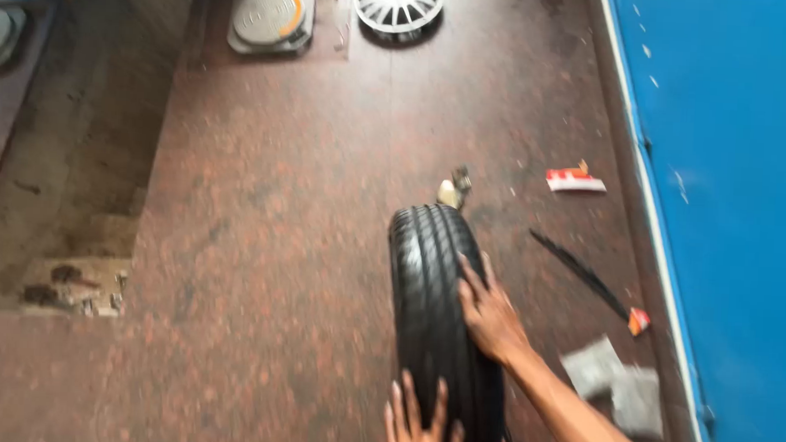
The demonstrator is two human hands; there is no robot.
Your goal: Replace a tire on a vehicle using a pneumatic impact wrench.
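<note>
Floor [277, 242] takes up most of the view, reddish-brown speckled stone, kinda blurry all over. Down the right side runs a big blue wall [729, 218] with a pale strip along its bottom edge. On the left there's a sunken pit [77, 172] with grimy concrete sides and some rubble at its near corner.

Next biggest is the black tyre [437, 320], standing upright on its tread in the near middle of the floor, ribbed tread facing up at the camera. Both hands are on it. The right hand [488, 315] lies flat across the right side of the tread, fingers spread, palm pressing rather than wrapped round anything. The left hand [420, 421] sits at the near end of the tyre, fingers splayed up against the tread; it's cut off by the bottom edge, but it looks like an open-palm push too, no clenching.

Far end of the floor: a silver alloy wheel [397, 6] lying flat, and left of it a grey round plate [271, 16] on a square base.

Smaller bits: two grey plastic pouches [616, 381] on the floor right of the forearm, a long thin black strip [581, 275] with a red tip beside the wall, a red-and-white packet [575, 180] farther off, and a small pale object [453, 190] just beyond the tyre, too blurred to tell what.
</note>
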